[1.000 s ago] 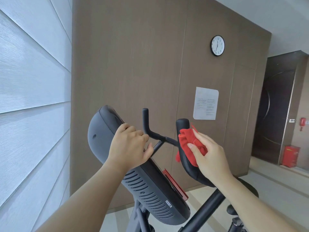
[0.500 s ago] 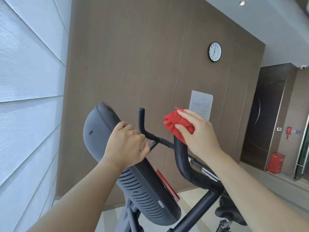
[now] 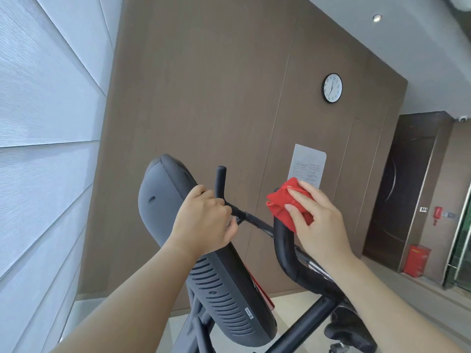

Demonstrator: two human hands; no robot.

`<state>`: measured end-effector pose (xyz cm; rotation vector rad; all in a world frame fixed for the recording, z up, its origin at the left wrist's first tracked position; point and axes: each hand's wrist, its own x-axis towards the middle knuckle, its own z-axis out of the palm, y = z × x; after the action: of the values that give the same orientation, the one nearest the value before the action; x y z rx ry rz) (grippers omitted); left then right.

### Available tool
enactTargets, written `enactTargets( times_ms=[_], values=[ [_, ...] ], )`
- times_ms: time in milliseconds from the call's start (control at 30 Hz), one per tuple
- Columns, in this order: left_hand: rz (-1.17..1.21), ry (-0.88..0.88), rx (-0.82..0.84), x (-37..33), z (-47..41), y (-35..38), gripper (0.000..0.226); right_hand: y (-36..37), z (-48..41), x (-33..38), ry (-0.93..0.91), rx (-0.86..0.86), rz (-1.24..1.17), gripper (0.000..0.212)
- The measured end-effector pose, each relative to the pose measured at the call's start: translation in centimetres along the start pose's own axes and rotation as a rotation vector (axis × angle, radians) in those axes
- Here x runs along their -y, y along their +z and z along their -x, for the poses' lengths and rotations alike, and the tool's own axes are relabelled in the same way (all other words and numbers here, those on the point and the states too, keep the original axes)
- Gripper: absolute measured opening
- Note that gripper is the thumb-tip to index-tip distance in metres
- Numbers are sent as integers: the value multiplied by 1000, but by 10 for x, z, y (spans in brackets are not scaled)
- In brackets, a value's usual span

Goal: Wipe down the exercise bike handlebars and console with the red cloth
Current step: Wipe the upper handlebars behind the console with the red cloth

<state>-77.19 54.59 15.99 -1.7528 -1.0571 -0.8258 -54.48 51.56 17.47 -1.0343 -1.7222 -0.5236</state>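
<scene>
The exercise bike's grey console [image 3: 163, 200] shows its vented back, tilted, at centre. My left hand [image 3: 206, 220] grips the console's upper edge. A black curved handlebar [image 3: 285, 253] rises to the right of it, and a thinner upright bar end [image 3: 220, 182] stands behind my left hand. My right hand [image 3: 318, 225] holds the bunched red cloth [image 3: 283, 202] over the top end of the curved handlebar, which the cloth hides.
A brown panelled wall [image 3: 216, 110] with a clock [image 3: 332, 88] and a paper notice [image 3: 308, 164] stands behind the bike. A white wall [image 3: 38, 149] lies to the left. A dark door [image 3: 405, 189] and a red box [image 3: 416, 261] are at right. The black seat [image 3: 354, 329] is at lower right.
My right hand slid the red cloth up the curved handlebar from its middle to its top end. My left hand stayed on the console. The view tilted upward.
</scene>
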Motion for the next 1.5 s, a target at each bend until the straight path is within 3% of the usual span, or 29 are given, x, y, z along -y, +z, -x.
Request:
enactTargets(
  times_ms=[300, 500, 800, 1067, 1167, 1300, 1500],
  values=[
    [-24, 1, 15, 0, 2, 0, 36, 6, 28, 0, 43, 51, 31, 38],
    [-27, -12, 49, 0, 2, -1, 40, -5, 2, 13, 12, 15, 20, 33],
    [-29, 6, 30, -2, 3, -4, 48, 22, -3, 30, -89, 189, 448, 31],
    [0, -2, 13, 0, 2, -1, 44, 12, 18, 22, -154, 267, 518, 34],
    [-14, -4, 9, 0, 2, 0, 45, 4, 25, 13, -194, 196, 395, 29],
    [-26, -7, -6, 0, 2, 2, 43, 2, 23, 6, 8, 52, 63, 38],
    [-31, -13, -26, -1, 3, 1, 41, 8, 55, -6, 127, 113, -4, 44]
  ],
)
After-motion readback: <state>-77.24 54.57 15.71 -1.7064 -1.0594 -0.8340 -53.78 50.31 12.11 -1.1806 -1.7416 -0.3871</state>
